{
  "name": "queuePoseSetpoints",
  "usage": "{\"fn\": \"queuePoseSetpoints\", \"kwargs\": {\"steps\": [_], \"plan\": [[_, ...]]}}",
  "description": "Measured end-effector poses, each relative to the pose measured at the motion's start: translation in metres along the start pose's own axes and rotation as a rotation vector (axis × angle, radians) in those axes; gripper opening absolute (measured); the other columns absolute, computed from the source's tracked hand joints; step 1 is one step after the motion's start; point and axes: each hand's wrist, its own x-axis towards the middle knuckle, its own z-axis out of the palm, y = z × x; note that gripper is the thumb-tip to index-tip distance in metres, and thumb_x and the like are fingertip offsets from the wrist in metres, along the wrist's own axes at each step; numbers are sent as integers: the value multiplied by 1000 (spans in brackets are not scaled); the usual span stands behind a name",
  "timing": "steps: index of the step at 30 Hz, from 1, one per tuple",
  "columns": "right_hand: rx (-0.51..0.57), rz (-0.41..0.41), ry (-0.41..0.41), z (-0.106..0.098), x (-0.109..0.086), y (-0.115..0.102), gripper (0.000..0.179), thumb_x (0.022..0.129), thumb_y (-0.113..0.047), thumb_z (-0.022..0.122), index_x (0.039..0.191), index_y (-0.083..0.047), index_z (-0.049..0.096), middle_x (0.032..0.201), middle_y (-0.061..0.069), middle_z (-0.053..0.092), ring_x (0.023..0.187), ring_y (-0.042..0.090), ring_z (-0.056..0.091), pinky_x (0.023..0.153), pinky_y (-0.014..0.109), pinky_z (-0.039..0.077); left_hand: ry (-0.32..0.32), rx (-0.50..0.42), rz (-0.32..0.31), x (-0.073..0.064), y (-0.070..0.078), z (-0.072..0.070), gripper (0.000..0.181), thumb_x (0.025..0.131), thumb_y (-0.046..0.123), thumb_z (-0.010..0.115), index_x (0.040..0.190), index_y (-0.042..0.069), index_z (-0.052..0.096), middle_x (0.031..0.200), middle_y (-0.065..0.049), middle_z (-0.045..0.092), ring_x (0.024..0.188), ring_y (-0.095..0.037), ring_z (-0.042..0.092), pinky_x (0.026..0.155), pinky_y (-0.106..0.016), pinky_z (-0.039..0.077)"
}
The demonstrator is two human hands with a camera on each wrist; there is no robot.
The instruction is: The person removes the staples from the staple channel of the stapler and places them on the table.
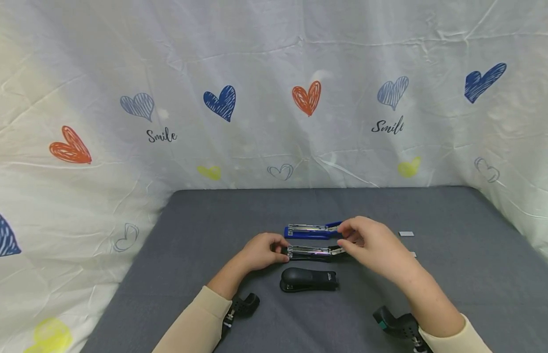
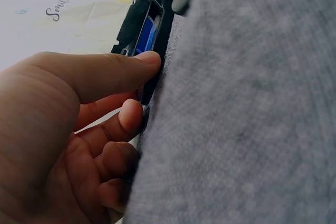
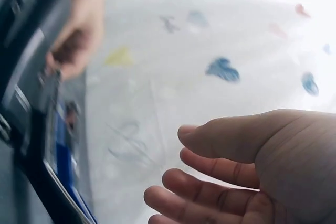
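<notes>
Three staplers lie in a row on the grey cloth. The middle one, a black stapler [image 1: 310, 257], is swung open with its metal staple channel facing up. Its left end is pinched between the thumb and fingers of my left hand [image 1: 266, 251]; the left wrist view shows the thumb on the side of the black stapler [image 2: 131, 27]. My right hand [image 1: 381, 247] hovers by the opened stapler's right end, fingers loosely bent and holding nothing. Behind lies a blue stapler [image 1: 306, 235], also opened out. Nearest me is a closed black stapler [image 1: 310, 278].
Right of the staplers lies a small whitish strip [image 1: 406, 234], and another whitish piece [image 1: 413, 254] is partly hidden by the right hand. The grey-covered table [image 1: 221, 211] ends at a white curtain [image 1: 256, 59] printed with hearts.
</notes>
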Motion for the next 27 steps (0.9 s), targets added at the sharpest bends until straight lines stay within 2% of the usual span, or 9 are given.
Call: {"fn": "queuePoseSetpoints", "kwargs": {"steps": [7, 14, 18, 22, 24, 27], "plan": [[-71, -114, -77, 37, -2, -14, 26, 92, -18, 79, 117, -13, 71, 111, -1, 68, 96, 18, 67, 82, 40, 54, -22, -5, 5, 3, -2, 0, 26, 88, 22, 83, 112, 13, 76, 73, 8, 56, 64, -8, 50, 68, -30, 43], [-178, -243, -184, 81, -5, -23, 47, 94, -27, 78, 134, -7, 66, 126, 5, 67, 115, 20, 64, 93, 43, 52, -43, -6, 21, 3, -1, -4, 27, 90, 19, 82, 114, 10, 75, 74, 6, 57, 63, -10, 51, 68, -30, 44], [-216, -272, -190, 97, -7, -22, 43, 93, -22, 79, 131, -7, 68, 114, 2, 69, 101, 15, 66, 82, 38, 54, -57, -22, 31, 2, -1, -5, 32, 91, 17, 80, 120, 6, 72, 74, 6, 57, 62, -9, 50, 67, -29, 44], [-247, -275, -159, 103, -9, -19, 42, 88, -14, 83, 127, -8, 70, 104, 0, 68, 91, 12, 64, 75, 35, 54, -71, -95, 23, -1, 0, -8, 34, 94, 14, 76, 125, 4, 67, 74, 4, 57, 60, -10, 49, 62, -29, 43], [-260, -284, -147, 104, -9, -19, 43, 85, -11, 84, 126, -8, 70, 102, 0, 67, 89, 13, 65, 74, 35, 54, -73, -125, 9, -4, 1, -12, 27, 95, 13, 75, 118, 4, 65, 71, 3, 54, 57, -11, 48, 59, -29, 42], [-281, -306, -129, 105, -9, -19, 45, 82, -8, 86, 124, -8, 70, 100, 1, 67, 88, 14, 65, 73, 34, 54, -98, -100, 2, -10, 4, -17, 13, 96, 14, 74, 100, 8, 62, 65, 4, 51, 55, -10, 47, 58, -28, 41]]}}
